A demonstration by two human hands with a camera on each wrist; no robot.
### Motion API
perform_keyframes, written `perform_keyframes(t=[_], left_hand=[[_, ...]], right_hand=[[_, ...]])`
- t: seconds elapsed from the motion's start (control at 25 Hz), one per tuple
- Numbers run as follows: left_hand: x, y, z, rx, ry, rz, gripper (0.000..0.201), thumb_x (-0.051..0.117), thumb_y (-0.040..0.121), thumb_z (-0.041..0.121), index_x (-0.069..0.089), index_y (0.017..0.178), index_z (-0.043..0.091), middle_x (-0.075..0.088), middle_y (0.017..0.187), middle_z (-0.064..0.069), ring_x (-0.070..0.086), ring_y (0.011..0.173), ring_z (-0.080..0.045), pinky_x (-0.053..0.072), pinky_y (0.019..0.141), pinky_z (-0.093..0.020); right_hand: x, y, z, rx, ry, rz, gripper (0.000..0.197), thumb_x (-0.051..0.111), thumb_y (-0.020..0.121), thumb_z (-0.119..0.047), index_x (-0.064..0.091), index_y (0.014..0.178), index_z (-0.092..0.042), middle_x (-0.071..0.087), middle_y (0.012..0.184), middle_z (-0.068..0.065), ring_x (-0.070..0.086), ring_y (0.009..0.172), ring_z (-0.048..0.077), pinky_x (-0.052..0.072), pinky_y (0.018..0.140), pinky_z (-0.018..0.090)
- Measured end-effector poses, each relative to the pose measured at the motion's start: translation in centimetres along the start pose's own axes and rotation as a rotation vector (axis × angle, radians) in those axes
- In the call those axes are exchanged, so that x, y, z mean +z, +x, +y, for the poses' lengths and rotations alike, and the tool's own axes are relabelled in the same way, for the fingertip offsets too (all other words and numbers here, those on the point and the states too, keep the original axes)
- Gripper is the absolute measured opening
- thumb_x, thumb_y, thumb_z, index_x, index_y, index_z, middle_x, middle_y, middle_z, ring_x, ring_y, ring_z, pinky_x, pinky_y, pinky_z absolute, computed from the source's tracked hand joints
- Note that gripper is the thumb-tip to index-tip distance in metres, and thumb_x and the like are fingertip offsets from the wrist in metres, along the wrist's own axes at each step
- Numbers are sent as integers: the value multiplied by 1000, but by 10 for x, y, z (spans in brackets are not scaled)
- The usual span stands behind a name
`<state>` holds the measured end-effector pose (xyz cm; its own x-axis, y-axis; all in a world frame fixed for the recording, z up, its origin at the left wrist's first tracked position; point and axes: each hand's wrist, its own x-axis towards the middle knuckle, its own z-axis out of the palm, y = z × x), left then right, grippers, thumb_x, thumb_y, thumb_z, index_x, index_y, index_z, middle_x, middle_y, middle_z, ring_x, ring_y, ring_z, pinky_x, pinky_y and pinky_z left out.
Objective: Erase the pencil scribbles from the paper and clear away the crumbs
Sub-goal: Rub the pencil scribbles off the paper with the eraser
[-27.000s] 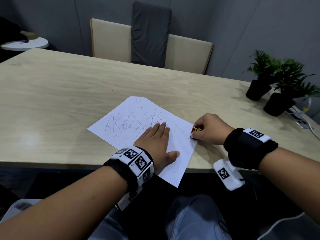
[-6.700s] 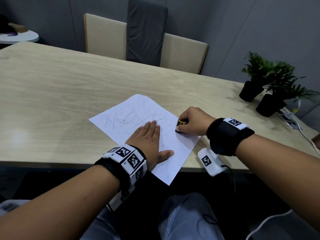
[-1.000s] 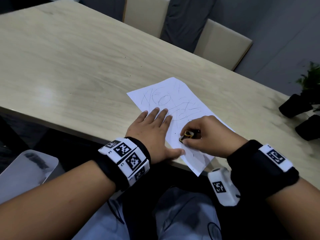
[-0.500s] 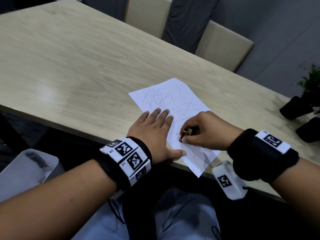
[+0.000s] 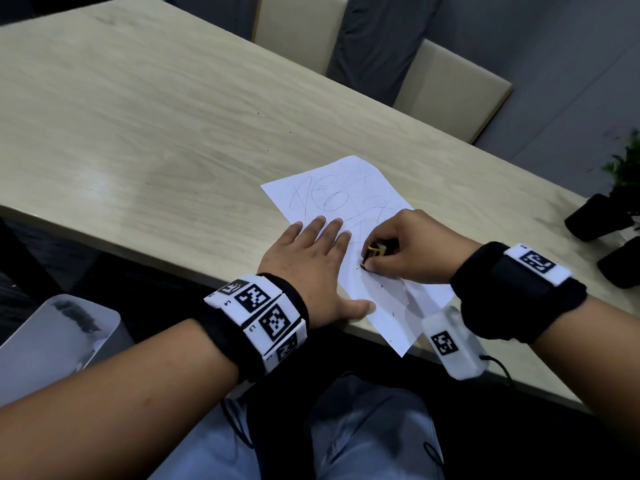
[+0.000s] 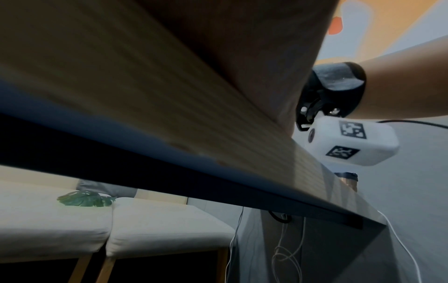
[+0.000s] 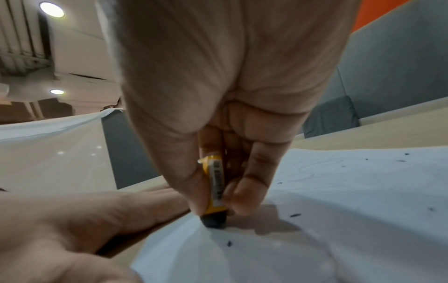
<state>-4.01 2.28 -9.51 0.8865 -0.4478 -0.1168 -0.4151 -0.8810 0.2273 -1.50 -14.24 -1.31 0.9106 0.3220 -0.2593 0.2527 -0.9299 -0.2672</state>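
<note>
A white sheet of paper point(image 5: 346, 192) with faint pencil scribbles lies at the near edge of the wooden table point(image 5: 156, 116), one corner hanging over. My left hand point(image 5: 311, 261) lies flat on its left side, fingers straight. My right hand point(image 5: 405, 251) pinches a black eraser in a yellow sleeve point(image 5: 374, 253), its tip pressed on the paper just right of the left fingers. In the right wrist view the eraser point(image 7: 215, 193) stands upright between thumb and fingers, with dark crumbs point(image 7: 295, 215) scattered over the paper point(image 7: 363, 191). The left wrist view shows only the table's underside.
Two black plant pots point(image 5: 599, 220) stand at the table's right end. Beige chairs with a grey cloth point(image 5: 377, 39) stand behind the far edge. A pale bin lid point(image 5: 52, 341) sits low at my left, beside my knees.
Over the last second the right hand with the eraser has shifted slightly left and back along the paper in small rubbing strokes. The left hand stays flat on the sheet.
</note>
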Motion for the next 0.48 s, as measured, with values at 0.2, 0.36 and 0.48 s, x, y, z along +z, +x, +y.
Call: perform_keyframes(t=[0.2,0.36,0.48], left_hand=[[0,1,1,5,1,11,111,25,75,89,-9,156,22,-17,163,6,-19,148,-14,-8,121,-40],[0,1,0,3,-3,-2,111,26,75,89,-9,156,22,-17,163,6,-20,148,-14,-8,121,-41],[0,1,0,7,-1,8,111,25,75,89,-9,156,22,-18,163,6,-20,148,-14,-8,121,-41]], right_hand=[[1,4,1,13,12,106,5,69,79,-17,74,80,-17,69,67,-4,62,65,9,54,66,31],[-1,-1,-1,-12,-18,-47,7,71,80,-21,76,84,-21,69,70,-4,60,66,9,49,65,25],[-1,3,-1,-5,-8,49,6,70,80,-20,76,82,-18,70,72,-2,63,69,13,53,67,31]])
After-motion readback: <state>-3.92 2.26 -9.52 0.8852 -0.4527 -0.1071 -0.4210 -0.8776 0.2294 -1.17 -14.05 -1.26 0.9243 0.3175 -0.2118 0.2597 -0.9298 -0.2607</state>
